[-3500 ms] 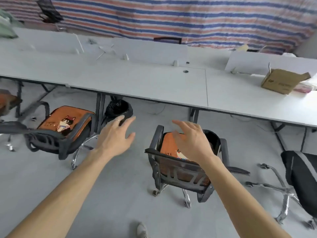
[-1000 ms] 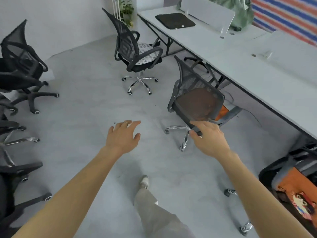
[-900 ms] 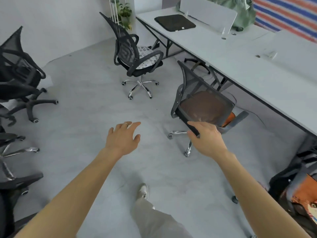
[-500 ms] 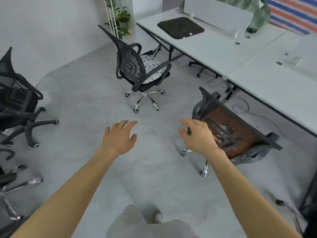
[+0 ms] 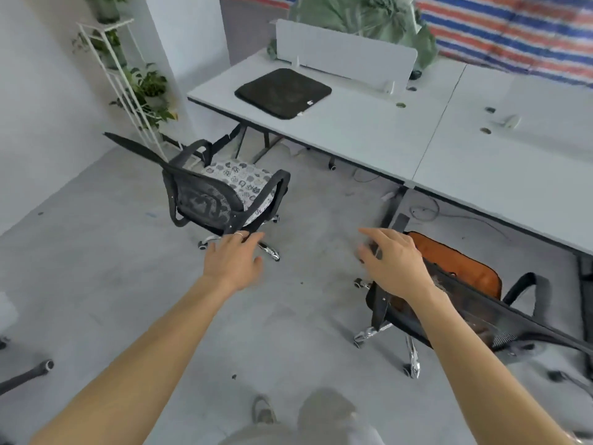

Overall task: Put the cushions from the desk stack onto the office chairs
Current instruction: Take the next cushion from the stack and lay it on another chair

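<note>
A dark cushion [image 5: 283, 92] lies flat on the white desk [image 5: 359, 136] near its far left corner. A black mesh office chair [image 5: 205, 200] in front of the desk carries a white patterned cushion [image 5: 239, 179]. To the right a second mesh chair [image 5: 481, 313] holds an orange cushion [image 5: 455, 268] on its seat. My left hand [image 5: 232, 261] hovers open above the floor, just before the first chair's base. My right hand [image 5: 393, 263] is open with fingers spread, above the second chair's backrest edge, holding nothing.
A white plant rack [image 5: 118, 75] with potted plants stands by the left wall. A white divider panel [image 5: 346, 54] and a green covered heap [image 5: 362, 14] sit at the desk's back. Another chair's base [image 5: 25, 375] pokes in at the left edge. Cables lie under the desk.
My right hand has let go of the backrest of the chair with the orange cushion and opened. The view has swung towards the desk corner, bringing the dark cushion and patterned-cushion chair closer.
</note>
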Demonstrator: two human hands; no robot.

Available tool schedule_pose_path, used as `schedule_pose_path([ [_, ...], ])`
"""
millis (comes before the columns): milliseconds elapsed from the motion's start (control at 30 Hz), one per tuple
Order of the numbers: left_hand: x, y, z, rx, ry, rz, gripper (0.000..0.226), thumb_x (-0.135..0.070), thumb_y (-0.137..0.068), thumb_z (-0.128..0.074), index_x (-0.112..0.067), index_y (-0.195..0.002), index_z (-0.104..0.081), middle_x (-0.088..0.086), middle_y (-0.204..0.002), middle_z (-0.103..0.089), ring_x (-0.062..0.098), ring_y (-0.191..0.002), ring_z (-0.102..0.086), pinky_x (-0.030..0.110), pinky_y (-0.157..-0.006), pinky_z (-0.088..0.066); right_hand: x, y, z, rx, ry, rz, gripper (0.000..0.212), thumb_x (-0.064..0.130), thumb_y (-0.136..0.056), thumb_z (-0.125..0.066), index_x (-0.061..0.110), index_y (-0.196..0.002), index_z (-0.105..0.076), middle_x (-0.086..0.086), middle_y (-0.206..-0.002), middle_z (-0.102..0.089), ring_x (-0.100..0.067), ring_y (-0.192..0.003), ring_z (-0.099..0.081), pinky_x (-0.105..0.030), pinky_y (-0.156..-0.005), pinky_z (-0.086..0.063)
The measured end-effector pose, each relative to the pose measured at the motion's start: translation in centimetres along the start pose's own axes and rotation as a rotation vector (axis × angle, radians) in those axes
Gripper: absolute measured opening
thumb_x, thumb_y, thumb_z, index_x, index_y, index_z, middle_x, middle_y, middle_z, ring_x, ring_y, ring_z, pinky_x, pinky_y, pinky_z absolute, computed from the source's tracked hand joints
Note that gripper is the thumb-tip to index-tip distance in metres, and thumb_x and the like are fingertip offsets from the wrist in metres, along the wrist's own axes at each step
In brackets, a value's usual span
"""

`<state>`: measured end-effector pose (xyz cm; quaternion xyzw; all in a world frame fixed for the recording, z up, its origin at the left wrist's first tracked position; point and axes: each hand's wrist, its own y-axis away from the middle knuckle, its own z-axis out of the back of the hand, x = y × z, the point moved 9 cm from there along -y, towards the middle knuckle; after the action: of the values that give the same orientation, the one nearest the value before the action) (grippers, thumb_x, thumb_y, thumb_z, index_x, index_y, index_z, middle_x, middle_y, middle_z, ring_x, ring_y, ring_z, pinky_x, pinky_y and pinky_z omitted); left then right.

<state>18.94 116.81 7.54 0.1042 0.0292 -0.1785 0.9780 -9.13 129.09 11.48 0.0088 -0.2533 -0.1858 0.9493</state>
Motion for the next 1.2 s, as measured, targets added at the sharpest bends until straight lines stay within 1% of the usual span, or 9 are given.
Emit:
schedule_pose_path([
  [133,-0.9,-8.5,2.8,-0.034,-0.006,-0.116,0.054,-0.043,-0.096,-0.048,-0.038,-0.148,-0.036,-0.005,-0.150,-0.045,0.026,-0.136,-0.040,0.049,-0.107,-0.036,0.0,-5.7,1.6,-0.055,0.016,-0.074,0.045,0.047,-0.102,-0.044,0.040,-0.147,-0.047,0.005,-0.152,-0.048,-0.028,-0.144,-0.033,-0.049,-0.116,-0.031],
  [267,-2.7,-18.4,4.4,-0.027,-0.024,-0.210,0.054,-0.044,-0.097,-0.046,-0.036,-0.149,-0.036,-0.003,-0.150,-0.047,0.027,-0.135,-0.043,0.049,-0.107,-0.038,-1.6,-12.7,2.2,-0.101,-0.011,-0.149,0.045,0.046,-0.103,-0.041,0.040,-0.147,-0.046,0.004,-0.152,-0.047,-0.029,-0.143,-0.033,-0.050,-0.116,-0.032],
  [433,-4.8,-30.2,5.2,-0.008,-0.055,-0.252,0.054,-0.045,-0.097,-0.045,-0.037,-0.150,-0.035,-0.001,-0.148,-0.049,0.029,-0.132,-0.047,0.048,-0.102,-0.043,-3.7,-22.7,1.9,-0.081,-0.047,-0.207,0.046,0.047,-0.103,-0.042,0.040,-0.149,-0.044,0.005,-0.154,-0.045,-0.027,-0.145,-0.029,-0.051,-0.117,-0.030],
  [633,-6.0,-43.6,7.2,0.049,-0.027,-0.224,0.056,-0.042,-0.096,-0.044,-0.035,-0.151,-0.034,-0.002,-0.152,-0.045,0.026,-0.136,-0.044,0.046,-0.103,-0.045,-3.9,-37.5,2.8,-0.009,-0.032,-0.169,0.046,0.047,-0.103,-0.042,0.040,-0.148,-0.045,0.007,-0.154,-0.046,-0.027,-0.144,-0.032,-0.047,-0.117,-0.030],
  [733,-6.2,-48.8,7.7,0.051,-0.024,-0.221,0.058,-0.046,-0.097,-0.045,-0.035,-0.152,-0.033,-0.002,-0.152,-0.045,0.025,-0.137,-0.043,0.045,-0.104,-0.045,-3.5,-43.8,2.7,0.013,-0.017,-0.157,0.044,0.045,-0.103,-0.042,0.042,-0.147,-0.046,0.008,-0.153,-0.047,-0.025,-0.145,-0.031,-0.044,-0.117,-0.029],
  [900,-6.0,-60.4,6.3,0.110,-0.016,-0.191,0.058,-0.044,-0.098,-0.044,-0.032,-0.153,-0.032,0.002,-0.152,-0.045,0.027,-0.139,-0.040,0.042,-0.106,-0.041,-4.1,-55.2,1.4,0.077,-0.006,-0.179,0.045,0.046,-0.103,-0.039,0.042,-0.147,-0.045,0.009,-0.153,-0.047,-0.021,-0.146,-0.028,-0.041,-0.119,-0.027],
  [967,-6.0,-65.1,4.8,0.143,-0.035,-0.183,0.057,-0.043,-0.099,-0.044,-0.031,-0.154,-0.032,0.005,-0.154,-0.042,0.028,-0.141,-0.036,0.042,-0.108,-0.038,-5.0,-59.3,0.0,0.118,0.006,-0.209,0.046,0.046,-0.103,-0.038,0.042,-0.148,-0.044,0.010,-0.153,-0.046,-0.020,-0.147,-0.027,-0.040,-0.119,-0.026],
  [1100,-6.1,-73.2,2.4,0.227,-0.064,-0.154,0.059,-0.044,-0.099,-0.042,-0.032,-0.154,-0.028,0.009,-0.159,-0.032,0.030,-0.146,-0.025,0.046,-0.113,-0.031,-7.8,-66.3,-3.0,0.241,0.043,-0.310,0.047,0.045,-0.104,-0.037,0.040,-0.151,-0.040,0.008,-0.154,-0.045,-0.023,-0.146,-0.029,-0.041,-0.117,-0.027],
  [1200,-5.8,-79.7,0.9,0.290,-0.085,-0.141,0.059,-0.044,-0.098,-0.042,-0.032,-0.154,-0.027,0.011,-0.162,-0.024,0.034,-0.147,-0.020,0.050,-0.114,-0.029,-10.4,-72.0,-5.7,0.337,0.059,-0.414,0.050,0.044,-0.103,-0.037,0.037,-0.152,-0.039,0.005,-0.155,-0.043,-0.025,-0.145,-0.030,-0.042,-0.116,-0.030],
])
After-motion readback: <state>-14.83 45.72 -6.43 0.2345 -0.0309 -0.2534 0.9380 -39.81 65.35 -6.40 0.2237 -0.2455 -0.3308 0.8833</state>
